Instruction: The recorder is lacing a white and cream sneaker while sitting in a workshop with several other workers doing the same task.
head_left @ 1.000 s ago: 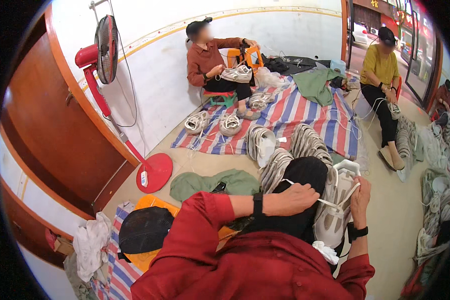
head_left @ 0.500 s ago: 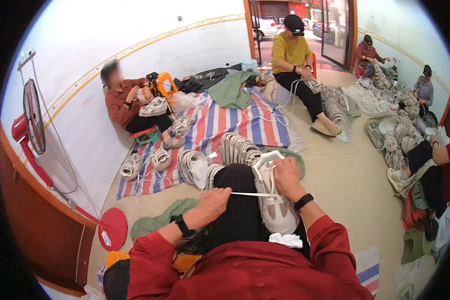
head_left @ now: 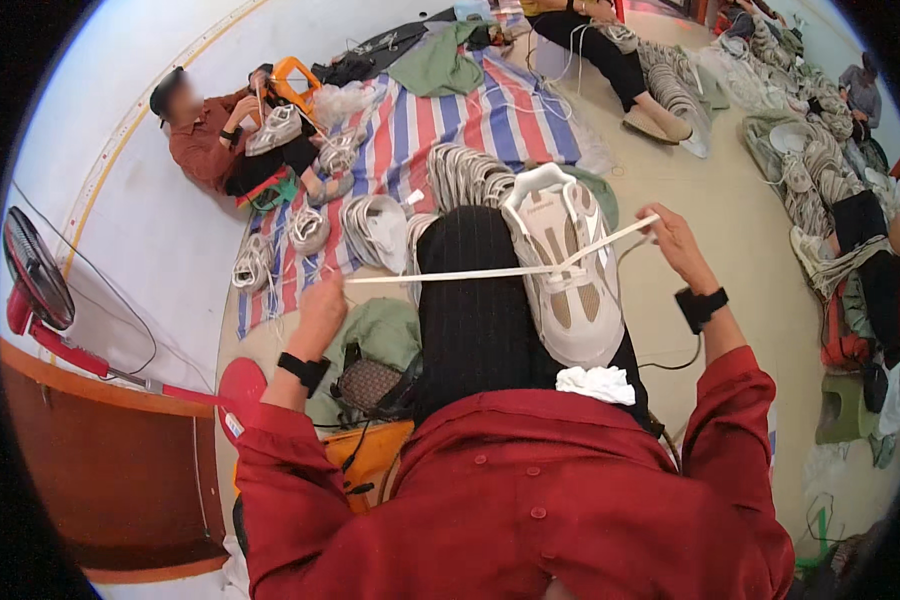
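Note:
A beige and white sneaker rests on my right thigh, its toe toward me and its heel collar away. A flat cream shoelace runs through the lower eyelets, both of its ends drawn out sideways. My left hand, out past my left knee, is closed on one end. The other end is pinched in my right hand, which is raised to the right of the shoe. The lace looks taut on both sides. A crumpled white wad lies on my lap below the toe.
Rows of stacked shoe uppers stand ahead on a striped sheet. A red-based fan is at the left. One co-worker sits far left with a shoe; others sit beyond. Piles of uppers line the right side.
My hands have moved wide apart, the left one outward and the right one off the shoe's side, each drawing out a lace end. The view has tilted downward.

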### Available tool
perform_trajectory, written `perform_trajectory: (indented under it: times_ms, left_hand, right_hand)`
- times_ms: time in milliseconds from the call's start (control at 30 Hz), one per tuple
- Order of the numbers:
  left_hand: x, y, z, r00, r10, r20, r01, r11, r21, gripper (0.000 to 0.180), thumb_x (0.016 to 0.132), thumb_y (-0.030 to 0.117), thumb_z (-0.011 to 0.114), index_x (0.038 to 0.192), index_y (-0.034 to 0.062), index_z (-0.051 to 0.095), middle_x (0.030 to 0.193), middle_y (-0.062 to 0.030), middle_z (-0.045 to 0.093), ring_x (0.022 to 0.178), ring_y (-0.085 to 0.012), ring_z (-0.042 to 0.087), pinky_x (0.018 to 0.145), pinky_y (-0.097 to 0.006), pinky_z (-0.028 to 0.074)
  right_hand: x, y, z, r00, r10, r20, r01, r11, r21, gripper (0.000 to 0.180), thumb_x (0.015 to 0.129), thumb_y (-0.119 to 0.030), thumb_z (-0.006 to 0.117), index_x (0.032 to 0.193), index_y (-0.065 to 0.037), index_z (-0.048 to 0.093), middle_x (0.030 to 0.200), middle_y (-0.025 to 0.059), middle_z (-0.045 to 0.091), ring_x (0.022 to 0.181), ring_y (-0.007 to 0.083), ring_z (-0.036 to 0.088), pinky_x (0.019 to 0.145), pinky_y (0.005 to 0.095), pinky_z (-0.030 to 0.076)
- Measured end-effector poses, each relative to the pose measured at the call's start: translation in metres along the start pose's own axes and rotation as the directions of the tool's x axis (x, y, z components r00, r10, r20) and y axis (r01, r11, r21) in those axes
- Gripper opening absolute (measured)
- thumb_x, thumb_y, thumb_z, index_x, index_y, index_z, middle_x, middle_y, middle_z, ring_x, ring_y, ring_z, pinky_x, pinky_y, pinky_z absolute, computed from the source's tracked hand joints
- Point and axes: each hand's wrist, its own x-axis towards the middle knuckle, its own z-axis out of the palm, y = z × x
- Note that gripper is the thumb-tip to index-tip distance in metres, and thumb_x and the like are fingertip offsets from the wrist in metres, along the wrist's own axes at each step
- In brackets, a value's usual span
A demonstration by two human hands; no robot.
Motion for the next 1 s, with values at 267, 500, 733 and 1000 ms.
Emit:
perform_trajectory:
  times_ms: [267,500,733,1000]
  left_hand:
    - [-0.039,-0.125,-0.012,0.961,-0.277,-0.006,0.277,0.956,0.099,0.016,0.081,0.01,0.048,0.088,0.0013,0.06,0.075,-0.0249,0.062,0.073,-0.0429,0.061,0.064,-0.053,0.047]
    - [-0.089,-0.21,-0.057,0.925,-0.371,-0.081,0.38,0.901,0.21,0.019,0.084,0.013,0.047,0.085,0.0001,0.061,0.081,-0.0244,0.063,0.078,-0.0434,0.061,0.068,-0.051,0.047]
    - [-0.141,-0.324,-0.064,0.951,-0.195,-0.24,0.275,0.888,0.369,0.017,0.085,0.012,0.047,0.084,-0.0007,0.058,0.069,-0.0198,0.061,0.064,-0.0385,0.061,0.058,-0.045,0.049]
    - [-0.186,-0.389,-0.097,0.88,-0.334,-0.338,0.432,0.858,0.279,0.015,0.087,0.013,0.045,0.078,0.0043,0.055,0.055,-0.0063,0.053,0.042,-0.0167,0.053,0.037,-0.031,0.041]
  right_hand:
    - [-0.11,0.077,-0.103,0.991,0.082,-0.106,-0.133,0.715,-0.687,0.025,0.086,-0.007,0.047,0.108,-0.003,0.057,0.096,0.0179,0.064,0.089,0.0381,0.06,0.076,0.0408,0.049]
    - [-0.221,0.128,-0.211,0.909,0.297,-0.292,-0.416,0.663,-0.623,0.032,0.089,-0.009,0.045,0.115,0.006,0.055,0.103,0.0279,0.061,0.097,0.0438,0.056,0.082,0.0453,0.046]
    - [-0.329,0.136,-0.303,0.819,0.183,-0.543,-0.566,0.416,-0.712,0.02,0.089,-0.007,0.042,0.096,0.006,0.055,0.084,0.0142,0.058,0.073,0.0312,0.055,0.066,0.0384,0.044]
    - [-0.318,0.109,-0.311,0.773,0.151,-0.616,-0.536,0.674,-0.508,0.016,0.091,-0.018,0.046,0.089,-0.003,0.052,0.066,0.0093,0.042,0.061,0.0229,0.045,0.058,0.0355,0.037]
